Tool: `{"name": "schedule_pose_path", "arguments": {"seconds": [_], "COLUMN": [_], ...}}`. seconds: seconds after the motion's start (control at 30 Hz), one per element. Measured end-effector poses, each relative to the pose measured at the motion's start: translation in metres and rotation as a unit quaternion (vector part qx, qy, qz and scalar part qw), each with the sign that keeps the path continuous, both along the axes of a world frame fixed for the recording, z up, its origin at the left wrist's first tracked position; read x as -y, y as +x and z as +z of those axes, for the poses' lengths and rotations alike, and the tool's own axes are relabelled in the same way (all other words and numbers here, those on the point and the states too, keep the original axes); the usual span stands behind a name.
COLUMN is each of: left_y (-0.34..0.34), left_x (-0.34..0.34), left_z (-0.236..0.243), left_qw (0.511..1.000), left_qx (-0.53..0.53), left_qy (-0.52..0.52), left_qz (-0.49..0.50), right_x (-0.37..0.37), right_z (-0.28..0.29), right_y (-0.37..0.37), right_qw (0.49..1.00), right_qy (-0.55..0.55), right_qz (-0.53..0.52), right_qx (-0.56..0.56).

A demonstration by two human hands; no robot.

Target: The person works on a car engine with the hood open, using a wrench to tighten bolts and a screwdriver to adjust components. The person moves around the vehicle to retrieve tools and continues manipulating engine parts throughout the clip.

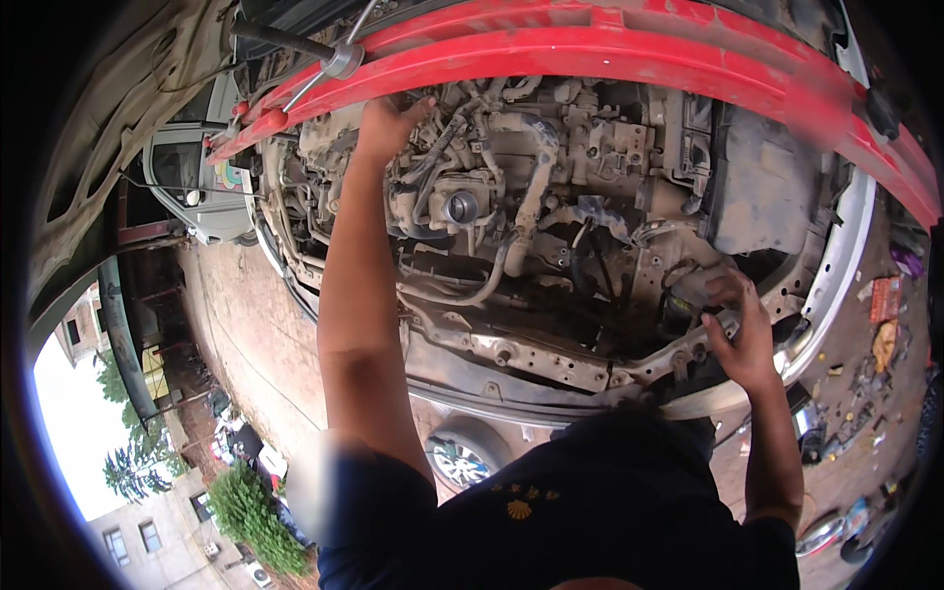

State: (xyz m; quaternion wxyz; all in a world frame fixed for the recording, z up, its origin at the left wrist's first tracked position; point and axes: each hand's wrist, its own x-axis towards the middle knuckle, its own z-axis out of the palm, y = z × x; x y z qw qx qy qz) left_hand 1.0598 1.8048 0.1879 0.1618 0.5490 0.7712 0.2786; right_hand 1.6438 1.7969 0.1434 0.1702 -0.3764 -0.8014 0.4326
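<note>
The dusty engine point(501, 167) of a car fills the middle of the bay, with hoses and a round throttle opening point(459, 206) facing up. My left hand point(386, 128) reaches to the engine's far left part, just under the red beam point(570, 51). Its thumb sticks out to the right; the other fingers are mostly hidden. My right hand point(744, 329) hovers over the front right corner of the bay, beside the front frame panel point(551, 362). Its fingers are bent and apart, and I see nothing in them.
The red beam spans the bay, with a metal rod and hub point(342, 61) on its left. A raised hood point(93, 118) stands at left. A wheel point(462, 454) lies near the front bumper. Scattered parts and an orange-red box point(885, 298) lie on the ground at right.
</note>
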Motion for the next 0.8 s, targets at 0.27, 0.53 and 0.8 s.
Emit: {"name": "schedule_pose_path", "arguments": {"seconds": [0.27, 0.53, 0.8], "left_y": [-0.008, 0.017, 0.02], "left_x": [-0.003, -0.002, -0.017], "left_z": [-0.025, -0.023, -0.003], "left_qw": [0.998, 0.981, 0.999], "left_qx": [-0.016, -0.172, -0.042], "left_qy": [0.065, 0.069, -0.002], "left_qz": [-0.02, 0.051, -0.004], "right_x": [0.001, -0.002, -0.005], "right_z": [-0.019, -0.019, -0.006], "right_y": [0.009, 0.022, 0.069], "right_qw": [1.0, 0.996, 0.98], "right_qy": [0.012, 0.08, 0.196], "right_qz": [-0.021, -0.001, -0.044], "right_qx": [-0.009, -0.044, -0.015]}}
